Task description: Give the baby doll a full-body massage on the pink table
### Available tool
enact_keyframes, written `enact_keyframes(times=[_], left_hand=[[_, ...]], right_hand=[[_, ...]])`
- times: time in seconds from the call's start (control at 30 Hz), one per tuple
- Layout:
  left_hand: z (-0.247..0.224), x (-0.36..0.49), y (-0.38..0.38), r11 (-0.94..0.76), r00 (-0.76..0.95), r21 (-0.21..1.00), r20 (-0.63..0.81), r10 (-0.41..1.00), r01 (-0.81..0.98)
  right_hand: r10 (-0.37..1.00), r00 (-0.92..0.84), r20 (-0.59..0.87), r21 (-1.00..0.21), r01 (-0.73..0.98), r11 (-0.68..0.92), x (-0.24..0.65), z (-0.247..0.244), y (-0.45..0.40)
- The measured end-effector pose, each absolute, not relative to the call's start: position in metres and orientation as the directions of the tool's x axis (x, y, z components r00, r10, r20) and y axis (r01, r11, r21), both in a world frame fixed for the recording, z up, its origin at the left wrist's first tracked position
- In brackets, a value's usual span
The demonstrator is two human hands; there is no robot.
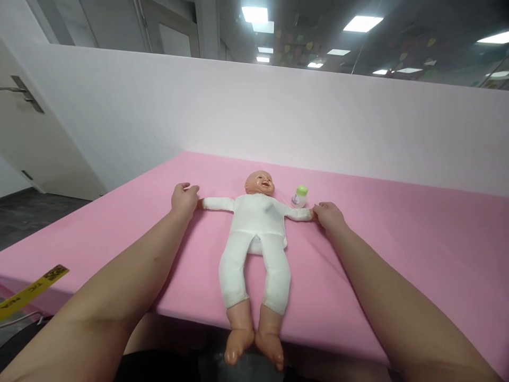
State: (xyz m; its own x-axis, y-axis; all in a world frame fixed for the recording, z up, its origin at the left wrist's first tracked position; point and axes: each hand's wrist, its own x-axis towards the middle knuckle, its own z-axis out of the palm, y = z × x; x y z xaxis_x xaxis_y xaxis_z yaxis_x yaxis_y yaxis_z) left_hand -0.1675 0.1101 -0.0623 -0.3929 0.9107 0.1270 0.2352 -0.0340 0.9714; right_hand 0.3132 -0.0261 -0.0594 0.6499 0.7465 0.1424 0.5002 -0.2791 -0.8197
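Observation:
A baby doll (256, 233) in a white suit lies on its back on a pink mat (397, 254), arms spread wide and bare feet hanging over the near edge. My left hand (183, 198) closes around the doll's hand on the left side. My right hand (328, 214) grips the doll's other hand on the right. A small bottle with a green cap (299, 196) stands upright just right of the doll's head, a little beyond my right hand.
A pale pink wall (278, 111) rises behind the mat. A white door with a handle (24, 95) stands at the far left above dark floor. A yellow tape strip (29, 291) hangs off the mat's left front corner.

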Motion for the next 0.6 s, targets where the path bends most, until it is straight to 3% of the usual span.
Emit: enact_keyframes(times=[0.23,0.33,0.43,0.5,0.6], left_hand=[[-0.062,-0.161,0.097,-0.064,-0.405,0.854,0.309,0.861,0.517],[-0.044,-0.152,0.076,-0.187,-0.332,0.777,0.456,0.825,0.601],[-0.019,-0.15,0.04,-0.408,-0.24,0.732,0.603,0.76,0.546],[-0.009,-0.152,0.005,-0.446,-0.248,0.776,0.586,0.771,0.445],[-0.015,-0.155,-0.066,-0.496,-0.094,0.791,0.559,0.824,0.359]], right_hand=[[0.791,0.6,0.12,-0.68,0.63,-0.375,0.316,-0.059,-0.023],[0.809,0.574,0.125,-0.647,0.666,-0.373,0.315,-0.058,-0.023],[0.825,0.551,0.124,-0.634,0.684,-0.361,0.315,-0.059,-0.022],[0.833,0.54,0.123,-0.633,0.689,-0.353,0.315,-0.06,-0.021],[0.839,0.531,0.121,-0.635,0.691,-0.346,0.316,-0.062,-0.02]])
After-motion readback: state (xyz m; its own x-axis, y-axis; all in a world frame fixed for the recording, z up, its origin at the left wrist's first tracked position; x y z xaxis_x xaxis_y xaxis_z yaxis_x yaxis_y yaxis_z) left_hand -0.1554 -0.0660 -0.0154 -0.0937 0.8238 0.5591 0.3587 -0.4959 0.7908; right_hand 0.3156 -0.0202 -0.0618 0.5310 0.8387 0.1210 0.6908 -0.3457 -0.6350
